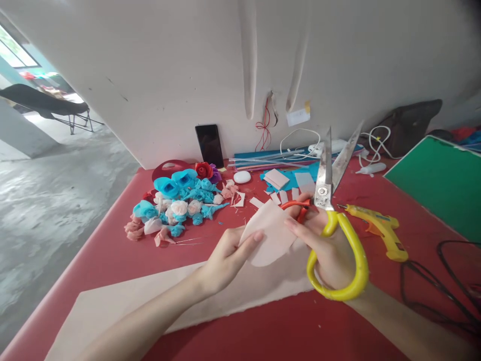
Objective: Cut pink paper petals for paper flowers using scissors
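Note:
A pale pink piece of paper [268, 238] with a rounded lower edge is stretched between my two hands. My left hand [227, 258] pinches its left side, thumb on top. At its right side, my right hand [328, 245] presses the paper with thumb and fingers. Large scissors [325, 190] with yellow handles hang on my right hand, blades apart and pointing up and away. Beside my right fingers shows a red-orange handled tool [298, 206], partly hidden. Underneath my hands lies a long pale pink paper sheet [150, 291].
Blue, pink, white and red paper flowers [180, 200] are heaped at the left. A phone [209, 144] leans on the wall. On the right are a yellow glue gun [378, 225], its black cable and a green board [443, 185]. Paper scraps [276, 179] lie behind my hands.

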`<state>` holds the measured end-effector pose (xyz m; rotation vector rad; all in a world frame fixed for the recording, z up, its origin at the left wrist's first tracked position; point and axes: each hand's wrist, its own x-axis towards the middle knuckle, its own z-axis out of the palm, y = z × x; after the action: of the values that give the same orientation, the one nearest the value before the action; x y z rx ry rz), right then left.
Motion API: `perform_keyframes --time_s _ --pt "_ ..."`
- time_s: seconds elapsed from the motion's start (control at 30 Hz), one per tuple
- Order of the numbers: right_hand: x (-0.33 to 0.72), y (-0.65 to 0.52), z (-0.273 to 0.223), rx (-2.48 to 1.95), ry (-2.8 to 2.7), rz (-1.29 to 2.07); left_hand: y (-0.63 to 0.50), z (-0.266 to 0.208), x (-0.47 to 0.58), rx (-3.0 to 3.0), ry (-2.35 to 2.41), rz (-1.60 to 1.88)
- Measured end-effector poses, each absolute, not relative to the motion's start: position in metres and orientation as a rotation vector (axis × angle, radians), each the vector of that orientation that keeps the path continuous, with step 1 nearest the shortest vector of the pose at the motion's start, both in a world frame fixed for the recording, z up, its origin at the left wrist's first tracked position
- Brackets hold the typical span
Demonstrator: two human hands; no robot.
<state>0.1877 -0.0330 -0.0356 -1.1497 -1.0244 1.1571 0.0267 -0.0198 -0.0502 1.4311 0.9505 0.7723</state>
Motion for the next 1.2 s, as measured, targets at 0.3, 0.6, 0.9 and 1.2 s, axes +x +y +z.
perform_keyframes --time_s 0.3,0.6,0.9,1.2 --pt "0.193 -0.030 -0.029 -1.045 -0.952 1.192 -0.016 -0.054 0.022 1.295 0.877 0.851" --pt "0.202 -0.030 -0.025 -0.782 -0.960 1.828 -0.001 -0.044 0.016 0.790 0.422 1.009" --pt "0.210 -0.043 -0.007 -0.807 -1.255 2.161 0.008 -0.041 0.015 0.612 0.407 1.162" --pt "0.214 -0.044 -0.008 -0.885 -1.214 2.322 0.015 -0.046 0.012 0.571 0.411 1.230"
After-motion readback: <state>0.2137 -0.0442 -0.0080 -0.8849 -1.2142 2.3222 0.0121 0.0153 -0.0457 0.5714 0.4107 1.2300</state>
